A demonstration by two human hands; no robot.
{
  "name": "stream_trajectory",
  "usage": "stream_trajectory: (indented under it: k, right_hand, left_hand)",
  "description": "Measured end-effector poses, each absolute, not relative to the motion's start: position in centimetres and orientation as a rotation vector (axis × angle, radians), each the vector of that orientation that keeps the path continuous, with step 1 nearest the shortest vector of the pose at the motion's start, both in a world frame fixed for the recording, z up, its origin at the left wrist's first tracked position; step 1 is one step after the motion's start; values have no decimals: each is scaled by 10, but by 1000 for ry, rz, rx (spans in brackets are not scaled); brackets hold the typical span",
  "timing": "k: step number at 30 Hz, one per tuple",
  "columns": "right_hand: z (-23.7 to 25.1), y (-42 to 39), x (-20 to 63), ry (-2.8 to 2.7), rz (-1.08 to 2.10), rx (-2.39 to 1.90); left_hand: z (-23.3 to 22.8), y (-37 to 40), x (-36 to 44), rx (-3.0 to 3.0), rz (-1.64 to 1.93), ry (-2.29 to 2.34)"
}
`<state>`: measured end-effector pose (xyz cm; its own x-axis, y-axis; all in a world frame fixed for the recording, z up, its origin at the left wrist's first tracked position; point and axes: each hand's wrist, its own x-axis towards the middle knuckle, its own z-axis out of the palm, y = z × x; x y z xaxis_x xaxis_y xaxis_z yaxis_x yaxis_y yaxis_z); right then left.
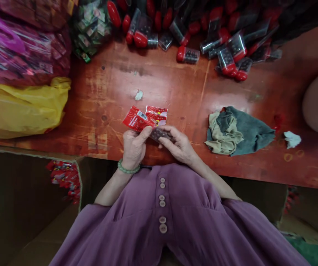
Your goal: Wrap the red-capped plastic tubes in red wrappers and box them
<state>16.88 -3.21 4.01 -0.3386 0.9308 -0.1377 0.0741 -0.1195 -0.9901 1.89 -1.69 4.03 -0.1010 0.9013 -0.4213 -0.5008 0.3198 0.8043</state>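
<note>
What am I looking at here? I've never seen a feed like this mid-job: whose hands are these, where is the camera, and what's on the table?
There is no machine: a person works with two bare hands. The single picture comes from a camera worn on their head, looking down past their purple top at a worn red wooden table. The left hand, with a green bead bracelet at the wrist, pinches red printed wrappers. The right hand holds a small clear capsule of dark pieces, touching the wrappers. Along the far edge lies a pile of similar red-capped capsules. At left sit a yellow bag and pink packets. To the right lies a crumpled grey and beige cloth. A carton below left holds more red wrappers.
</note>
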Motion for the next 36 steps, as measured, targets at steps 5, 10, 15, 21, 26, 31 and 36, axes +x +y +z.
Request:
stream_trajectory:
  k: [5,10,15,21,26,31,36]
  right_hand:
    - [37,-30,168,-1192,1714,-1031]
    - [35,-29,162,-1237,1631,-1073]
    - [33,-32,160,-1448,1383,-1187]
    - [35,-28,162,-1309,1569,-1098]
    - [33,-25,155,-1139,1629,-1090]
    - [26,-27,154,-1182,1532,-1059]
    - [21,-31,165,-1381,1439,-1041]
  left_hand:
    - [39,-19,18,586,1120,1178]
    - [44,-15,18,567,1183,1121]
    - [44,-11,18,424,1225,1082]
    - [42,-11,13,523,1126,964]
    - [43,-14,20,483,1118,1026]
    - [46,-19,22,400,1070,1043]
    - [49,-28,20,413,1004,997]
